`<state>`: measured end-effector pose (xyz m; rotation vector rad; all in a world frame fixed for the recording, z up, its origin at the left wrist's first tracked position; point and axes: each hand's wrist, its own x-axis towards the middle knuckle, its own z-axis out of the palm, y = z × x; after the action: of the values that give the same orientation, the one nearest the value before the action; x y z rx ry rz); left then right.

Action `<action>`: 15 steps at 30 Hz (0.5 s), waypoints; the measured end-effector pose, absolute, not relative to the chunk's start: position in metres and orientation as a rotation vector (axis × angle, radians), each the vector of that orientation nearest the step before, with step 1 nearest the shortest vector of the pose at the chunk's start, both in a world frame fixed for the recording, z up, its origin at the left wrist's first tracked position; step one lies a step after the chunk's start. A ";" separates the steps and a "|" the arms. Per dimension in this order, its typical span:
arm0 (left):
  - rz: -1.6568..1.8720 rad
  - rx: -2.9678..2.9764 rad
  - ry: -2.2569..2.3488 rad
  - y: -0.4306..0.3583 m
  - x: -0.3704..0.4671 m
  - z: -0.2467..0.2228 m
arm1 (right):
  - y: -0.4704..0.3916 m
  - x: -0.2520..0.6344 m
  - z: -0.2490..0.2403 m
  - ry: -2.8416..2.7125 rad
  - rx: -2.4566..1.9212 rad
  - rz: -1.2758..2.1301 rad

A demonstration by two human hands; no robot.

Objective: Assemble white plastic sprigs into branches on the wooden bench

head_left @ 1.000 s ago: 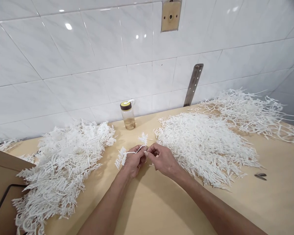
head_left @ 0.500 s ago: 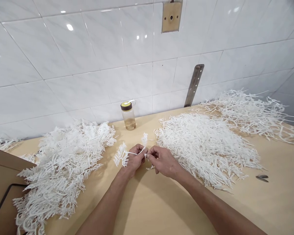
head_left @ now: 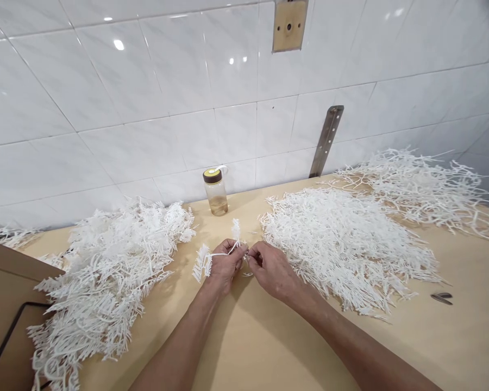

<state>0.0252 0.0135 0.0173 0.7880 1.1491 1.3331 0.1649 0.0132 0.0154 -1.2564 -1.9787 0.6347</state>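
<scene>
My left hand (head_left: 227,262) is closed on a white branched plastic stem (head_left: 204,263), whose feathery tips stick out to the left and upward. Right beside it, my right hand (head_left: 272,268) has thumb and forefinger pinched at the same stem, on a small white piece mostly hidden by the fingertips. A large heap of white frond-like sprigs (head_left: 106,271) lies left of my hands. To the right spreads a pile of loose white sprigs (head_left: 350,244).
A clear bottle (head_left: 217,198) with a dark and yellow lid stands near the tiled wall. Long white bare stems (head_left: 424,187) lie at the back right. Small dark snips (head_left: 442,298) rest on the table (head_left: 293,347) at right. A brown box (head_left: 12,293) borders the left.
The stem's upper tip has tilted a little to the left, and both hands have stayed close together. The whole view has shifted slightly.
</scene>
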 end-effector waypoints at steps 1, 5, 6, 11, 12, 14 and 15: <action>1.352 0.777 1.163 0.014 0.026 0.016 | 0.013 0.164 0.016 -1.961 -1.254 0.643; 1.414 0.747 1.215 0.015 0.030 0.012 | 0.011 0.160 0.017 -1.903 -1.286 0.676; 1.430 0.745 1.225 0.015 0.031 0.010 | 0.011 0.159 0.016 -1.893 -1.296 0.685; 1.503 0.726 1.271 0.014 0.035 0.006 | 0.011 0.156 0.012 -1.866 -1.285 0.656; 1.511 0.720 1.268 0.013 0.036 0.006 | 0.011 0.156 0.011 -1.862 -1.275 0.640; 1.529 0.712 1.253 0.013 0.037 0.005 | 0.010 0.155 0.009 -1.857 -1.260 0.617; 1.535 0.710 1.243 0.013 0.037 0.005 | 0.010 0.155 0.009 -1.855 -1.256 0.605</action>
<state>0.0372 0.0129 0.0050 0.7101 1.2428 1.5351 0.1546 0.0102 0.0088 -1.2559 -1.8554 0.6055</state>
